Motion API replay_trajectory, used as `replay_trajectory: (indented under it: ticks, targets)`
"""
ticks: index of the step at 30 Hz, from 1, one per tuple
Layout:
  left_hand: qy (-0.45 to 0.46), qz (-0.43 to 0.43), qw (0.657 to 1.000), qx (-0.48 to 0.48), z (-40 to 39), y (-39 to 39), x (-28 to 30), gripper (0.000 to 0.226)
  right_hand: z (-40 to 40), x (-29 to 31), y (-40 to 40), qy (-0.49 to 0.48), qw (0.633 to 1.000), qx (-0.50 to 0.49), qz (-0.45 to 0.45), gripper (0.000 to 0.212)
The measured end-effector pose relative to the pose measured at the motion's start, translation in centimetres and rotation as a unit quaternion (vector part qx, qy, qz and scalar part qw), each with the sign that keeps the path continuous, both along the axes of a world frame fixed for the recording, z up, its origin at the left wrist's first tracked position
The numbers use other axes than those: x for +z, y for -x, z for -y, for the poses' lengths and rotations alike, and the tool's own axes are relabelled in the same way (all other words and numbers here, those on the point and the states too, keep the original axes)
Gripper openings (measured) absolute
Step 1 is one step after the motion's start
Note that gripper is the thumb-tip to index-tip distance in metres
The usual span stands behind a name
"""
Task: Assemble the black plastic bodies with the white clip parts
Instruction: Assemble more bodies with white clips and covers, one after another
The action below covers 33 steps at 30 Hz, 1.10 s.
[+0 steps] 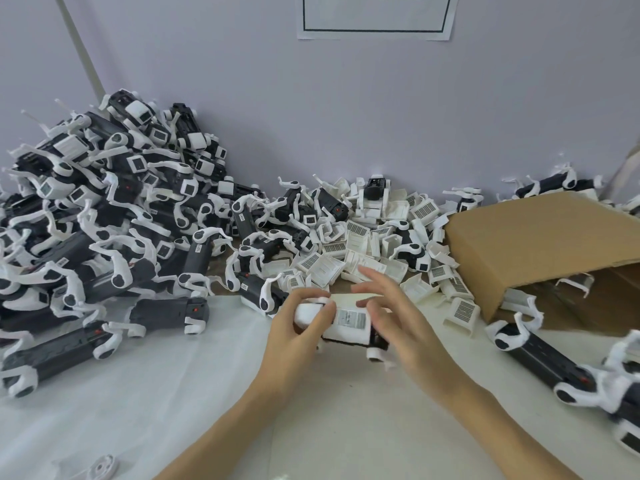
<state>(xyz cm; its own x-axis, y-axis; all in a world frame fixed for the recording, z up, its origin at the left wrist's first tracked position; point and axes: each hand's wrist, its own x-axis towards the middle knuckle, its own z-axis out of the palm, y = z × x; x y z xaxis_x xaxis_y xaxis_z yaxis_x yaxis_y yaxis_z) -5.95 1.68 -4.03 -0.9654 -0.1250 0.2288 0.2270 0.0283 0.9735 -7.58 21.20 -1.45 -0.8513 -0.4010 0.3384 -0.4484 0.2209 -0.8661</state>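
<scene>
One unit in your hands at bench centre, white clip part on top.

Your left hand [298,327] has its grip curled round the left end of the black body [375,336], thumb over the white rounded end. The white clip part [349,320] with the barcode label sits on top of that body. Your right hand [398,317] is motion-blurred: fingers look spread and straight, hovering over the right end, probably touching it but can't tell for sure. The unit is held just above the white-covered bench [207,393]. Big heap of finished black-and-white units [104,220] on your left, loose white clip parts pile [381,251] straight ahead by the wall, tipped cardboard box [540,244] on your right, more black bodies [547,355] lying near it.
</scene>
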Motion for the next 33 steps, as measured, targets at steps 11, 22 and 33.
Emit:
replay_trajectory:
  ticks: [11,22,33]
  targets:
    - [0.011,-0.049,0.998,-0.041,0.6,-0.3,0.0,0.049,0.3,-1.0,0.0,-0.122,0.964,-0.111,-0.207,0.031]
    - [0.007,-0.049,0.998,-0.038,0.4,-0.1,-0.2,0.03,0.7,-1.4,-0.2,-0.13,0.967,-0.111,-0.191,0.021]
    - [0.067,-0.095,0.993,0.015,0.1,-0.6,0.3,0.05,0.9,0.2,0.0,0.166,0.973,-0.079,0.137,0.013]
